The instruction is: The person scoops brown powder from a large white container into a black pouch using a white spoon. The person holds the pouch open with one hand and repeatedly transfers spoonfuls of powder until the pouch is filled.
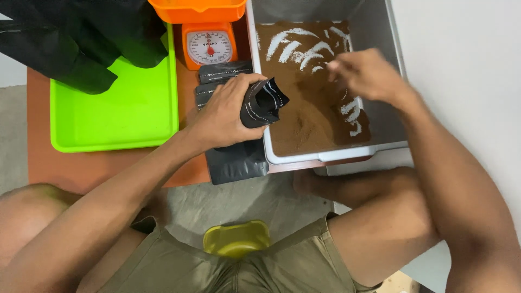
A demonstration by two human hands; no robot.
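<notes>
1. At the centre of the frame, your left hand is clenched around a small black pouch; its open mouth is held up against the near left corner of the grey tub.
2. In the upper right of centre, your right hand is over the brown powder inside the tub, fingers bunched and blurred; you cannot tell whether they pinch anything.
3. Across the upper middle, the tub holds powder piled toward its near side, with white streaks where the bottom shows through.
4. Under and just behind your left hand, a stack of flat black pouches lies on the orange-brown table, touching the tub's left wall.
5. At the top centre, an orange dial scale stands with an orange tray on top, just beside the tub.
6. In the upper left, a lime-green tray rests on the table, with black bags heaped over its far corner.
7. At the bottom centre, a yellow-green stool edge shows between your knees, beneath olive shorts.
</notes>
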